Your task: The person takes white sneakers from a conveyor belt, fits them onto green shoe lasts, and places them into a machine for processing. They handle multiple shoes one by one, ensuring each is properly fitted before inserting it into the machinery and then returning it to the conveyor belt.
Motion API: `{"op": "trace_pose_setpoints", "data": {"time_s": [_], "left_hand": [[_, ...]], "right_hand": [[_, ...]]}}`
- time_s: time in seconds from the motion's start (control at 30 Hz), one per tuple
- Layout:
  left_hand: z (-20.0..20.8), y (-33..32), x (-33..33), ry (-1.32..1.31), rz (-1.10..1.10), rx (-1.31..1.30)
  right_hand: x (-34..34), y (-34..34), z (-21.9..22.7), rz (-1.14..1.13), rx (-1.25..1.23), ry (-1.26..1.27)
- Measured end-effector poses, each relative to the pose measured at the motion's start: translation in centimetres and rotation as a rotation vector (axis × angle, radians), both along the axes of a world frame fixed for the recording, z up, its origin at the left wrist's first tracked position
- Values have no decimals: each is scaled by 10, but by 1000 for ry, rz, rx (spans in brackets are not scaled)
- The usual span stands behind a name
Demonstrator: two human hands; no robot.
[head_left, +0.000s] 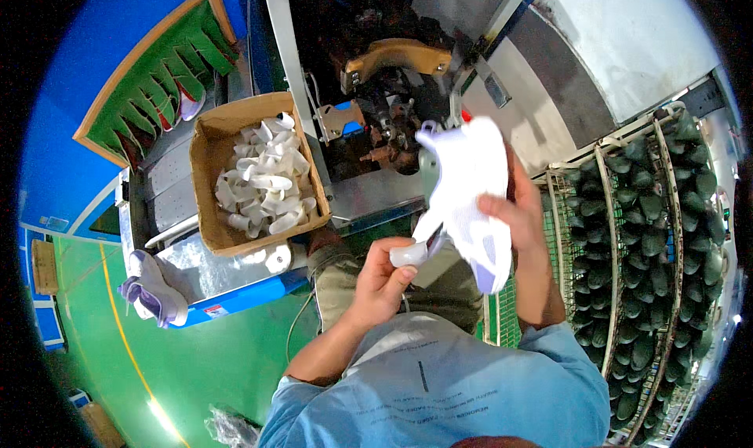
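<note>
My right hand (pixel 519 217) grips a white shoe upper with lavender trim (pixel 469 170), held up in front of the machine. Between the thumb and fingers of my left hand (pixel 375 285) is a small white curved heel counter (pixel 409 254). It sits close to the lower left edge of the upper; whether the two touch, I cannot tell. To the left, an open cardboard box (pixel 205 213) holds a heap of similar white counters (pixel 271 180).
A dark machine with a tan curved part (pixel 400 54) stands ahead. Another white and lavender shoe (pixel 153 290) rests at the bench's left end. Racks of dark shoe lasts (pixel 639 244) line the right. Crumpled clear plastic (pixel 231 427) lies on the green floor.
</note>
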State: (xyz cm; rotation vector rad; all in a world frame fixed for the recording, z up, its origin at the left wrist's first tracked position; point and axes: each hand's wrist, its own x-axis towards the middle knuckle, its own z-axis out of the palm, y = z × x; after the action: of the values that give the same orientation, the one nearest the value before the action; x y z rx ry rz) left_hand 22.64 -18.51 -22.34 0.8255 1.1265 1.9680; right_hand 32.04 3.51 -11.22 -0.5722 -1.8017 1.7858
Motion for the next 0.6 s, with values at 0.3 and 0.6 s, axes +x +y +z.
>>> {"op": "trace_pose_setpoints", "data": {"time_s": [0.3,0.6], "left_hand": [[24,89,-49,-275,59,129],[-9,125,-62,-721,27,191]], "right_hand": [[-91,52,65,-31,387,-288],[-164,57,73,163,913,-869]]}}
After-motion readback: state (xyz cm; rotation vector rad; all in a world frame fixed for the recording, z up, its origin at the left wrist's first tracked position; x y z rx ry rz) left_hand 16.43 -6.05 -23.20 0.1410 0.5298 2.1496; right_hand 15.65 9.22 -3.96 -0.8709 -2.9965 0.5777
